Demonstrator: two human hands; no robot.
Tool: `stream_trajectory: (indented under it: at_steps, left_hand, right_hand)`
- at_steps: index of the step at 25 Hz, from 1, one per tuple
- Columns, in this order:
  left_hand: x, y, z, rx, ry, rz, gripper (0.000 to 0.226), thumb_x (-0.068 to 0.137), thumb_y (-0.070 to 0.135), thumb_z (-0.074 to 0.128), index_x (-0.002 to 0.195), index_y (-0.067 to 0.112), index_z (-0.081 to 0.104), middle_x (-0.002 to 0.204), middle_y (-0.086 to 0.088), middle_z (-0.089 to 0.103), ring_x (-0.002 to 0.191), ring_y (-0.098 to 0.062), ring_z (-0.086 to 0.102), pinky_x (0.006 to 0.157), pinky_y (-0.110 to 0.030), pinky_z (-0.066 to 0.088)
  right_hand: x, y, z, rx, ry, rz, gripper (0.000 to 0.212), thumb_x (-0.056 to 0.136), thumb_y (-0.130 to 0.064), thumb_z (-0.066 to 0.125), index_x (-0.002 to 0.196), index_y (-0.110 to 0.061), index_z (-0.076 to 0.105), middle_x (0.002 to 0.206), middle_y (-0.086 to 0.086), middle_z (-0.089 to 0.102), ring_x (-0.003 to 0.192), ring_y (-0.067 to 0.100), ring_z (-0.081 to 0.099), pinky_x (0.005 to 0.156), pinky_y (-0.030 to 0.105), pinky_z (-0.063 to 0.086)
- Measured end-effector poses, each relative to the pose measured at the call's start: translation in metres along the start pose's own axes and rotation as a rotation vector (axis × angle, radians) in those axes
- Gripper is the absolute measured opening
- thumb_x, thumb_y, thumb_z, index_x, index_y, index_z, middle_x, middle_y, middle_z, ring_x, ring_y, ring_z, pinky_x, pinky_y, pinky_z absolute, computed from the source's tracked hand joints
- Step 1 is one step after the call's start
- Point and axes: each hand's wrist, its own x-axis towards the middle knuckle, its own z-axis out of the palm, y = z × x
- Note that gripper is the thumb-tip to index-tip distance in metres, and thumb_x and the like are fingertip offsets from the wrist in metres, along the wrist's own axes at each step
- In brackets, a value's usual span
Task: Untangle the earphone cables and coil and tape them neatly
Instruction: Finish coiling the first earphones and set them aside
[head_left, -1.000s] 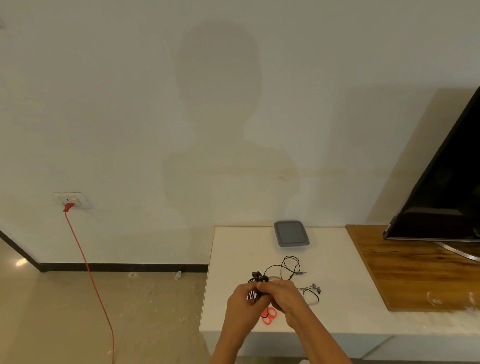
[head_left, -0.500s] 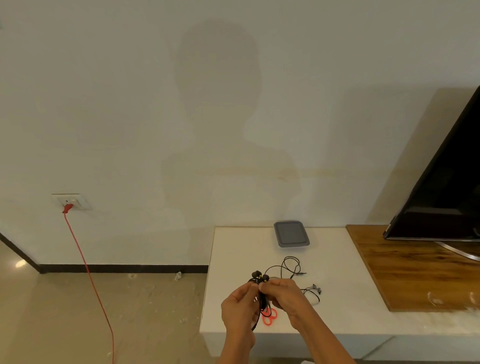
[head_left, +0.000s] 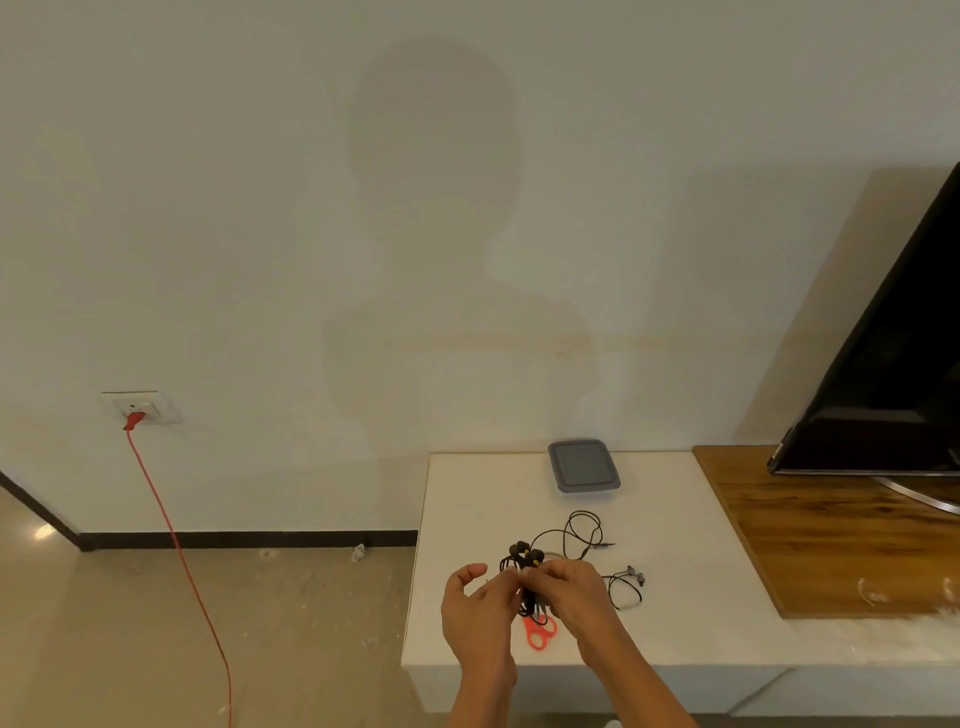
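Observation:
A black coiled earphone bundle (head_left: 524, 558) with yellow-tipped buds is held above the white table (head_left: 467, 519). My right hand (head_left: 569, 597) grips the bundle from the right. My left hand (head_left: 478, 608) pinches something thin and pale at the bundle's left side; whether it is tape I cannot tell. A second black earphone cable (head_left: 584, 532) lies looped on the table behind my hands. A third small earphone (head_left: 626, 590) lies to the right. Red-handled scissors (head_left: 540, 631) lie under my hands.
A grey lidded container (head_left: 584, 466) sits at the table's back edge. A wooden board (head_left: 831, 545) with a black TV (head_left: 883, 364) on it fills the right side. A red cord (head_left: 176, 545) hangs from a wall socket (head_left: 140, 408) to the floor on the left.
My hands have stayed over the scissors. The left hand's fingers have opened outward a little while still pinching at the bundle, and the bundle sits slightly higher between my hands.

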Motion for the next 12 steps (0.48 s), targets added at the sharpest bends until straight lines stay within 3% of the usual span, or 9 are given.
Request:
stream_trajectory:
  at_steps: [3,8,12]
  left_hand:
    - [0.001,0.002,-0.003,-0.061,-0.039,-0.033,0.034,0.075,-0.006,0.073,0.096,0.012,0.053,0.077,-0.016,0.071,0.072,-0.029,0.071,0.068,-0.031,0.057]
    - [0.003,0.000,-0.004,-0.065,-0.081,-0.047,0.039,0.077,-0.003,0.073,0.103,0.011,0.047,0.082,-0.018,0.071,0.071,-0.027,0.070,0.071,-0.032,0.056]
    - [0.003,-0.003,-0.001,-0.056,-0.075,-0.055,0.046,0.076,0.000,0.074,0.108,0.012,0.044,0.086,-0.018,0.071,0.076,-0.028,0.070,0.078,-0.036,0.055]
  right_hand:
    - [0.001,0.000,-0.006,0.154,-0.078,0.118,0.016,0.084,-0.017,0.067,0.082,-0.002,0.072,0.059,0.003,0.064,0.049,0.005,0.054,0.051,0.016,0.039]
    - [0.006,0.002,-0.007,0.341,-0.092,0.306,0.013,0.084,-0.013,0.066,0.087,-0.002,0.070,0.061,0.006,0.063,0.060,0.014,0.053,0.054,0.024,0.039]
    - [0.011,0.000,-0.006,0.242,-0.028,0.245,0.018,0.079,-0.015,0.070,0.082,0.003,0.067,0.058,0.007,0.059,0.049,0.011,0.050,0.048,0.021,0.038]
